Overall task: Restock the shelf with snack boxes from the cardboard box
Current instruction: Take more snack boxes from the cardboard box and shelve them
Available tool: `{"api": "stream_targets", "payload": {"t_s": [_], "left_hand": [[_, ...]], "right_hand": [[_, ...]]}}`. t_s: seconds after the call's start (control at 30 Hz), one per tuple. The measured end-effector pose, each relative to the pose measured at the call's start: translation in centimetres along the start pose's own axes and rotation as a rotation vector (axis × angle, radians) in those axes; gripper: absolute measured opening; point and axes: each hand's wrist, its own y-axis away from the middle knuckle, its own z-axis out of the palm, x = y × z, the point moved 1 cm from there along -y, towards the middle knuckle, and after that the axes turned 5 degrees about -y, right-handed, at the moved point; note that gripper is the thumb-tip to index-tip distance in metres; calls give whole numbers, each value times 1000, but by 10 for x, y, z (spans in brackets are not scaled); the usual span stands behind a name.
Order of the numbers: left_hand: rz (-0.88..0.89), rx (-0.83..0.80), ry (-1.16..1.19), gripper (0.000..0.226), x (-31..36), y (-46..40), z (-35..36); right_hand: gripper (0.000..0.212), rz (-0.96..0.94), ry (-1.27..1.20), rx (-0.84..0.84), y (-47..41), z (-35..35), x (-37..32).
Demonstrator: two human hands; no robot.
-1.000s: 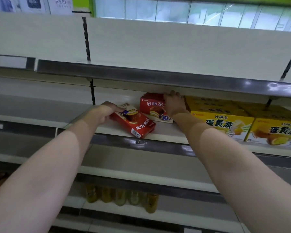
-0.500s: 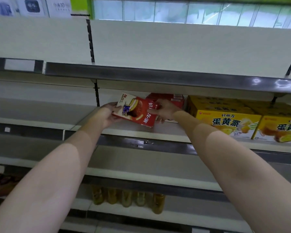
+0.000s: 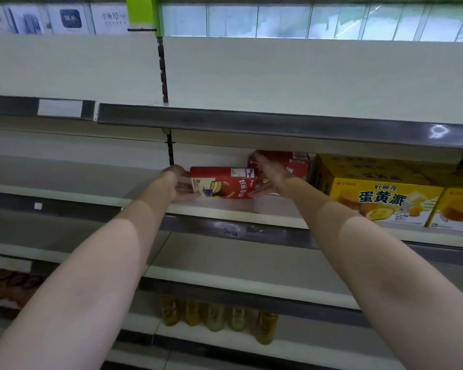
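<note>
A red snack box [image 3: 225,182] stands on its long edge on the middle shelf [image 3: 225,212], its printed face toward me. My left hand [image 3: 178,182] grips its left end, thumb above and fingers below. At the box's right end, my right hand [image 3: 271,177] presses with straight fingers and the thumb raised. A second red snack box [image 3: 294,164] stands just behind and to the right, partly hidden by my right hand. The cardboard box is out of view.
Two yellow snack boxes [image 3: 380,198] [image 3: 457,212] fill the same shelf to the right. The upper shelf's metal edge [image 3: 251,122] hangs low over my hands. Several jars [image 3: 214,315] stand on the bottom shelf, and packets [image 3: 8,285] lie at the lower left.
The red box went from lying tilted in my left hand to standing level on the shelf. My right hand left the rear red box and came to this box's right end.
</note>
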Motion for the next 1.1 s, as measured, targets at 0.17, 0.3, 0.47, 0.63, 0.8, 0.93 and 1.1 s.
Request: {"api": "stream_targets", "payload": {"t_s": [0.17,0.3,0.47,0.63,0.8,0.93,1.1], "left_hand": [[90,83,1,30,3,-5,2],[113,27,6,42,-5,-9,-11],[190,0,-49,40,-10,1,-17],[172,-31,-130,43,-9,7,-19],[167,-40,-170,60,-10,6,-13],[277,-116,-224,61,-13,1,29],[334,-192,-362,74,-20,-6,88]], "right_hand": [[15,-147,153,-12,-6,13,5],[42,-211,116,30,-8,24,10],[75,-164,259,23,-19,30,21],[68,-155,419,0,-15,30,23],[70,-174,490,38,-7,20,16],[73,-204,667,237,5,-3,25],[81,-86,774,455,23,-31,39]]}}
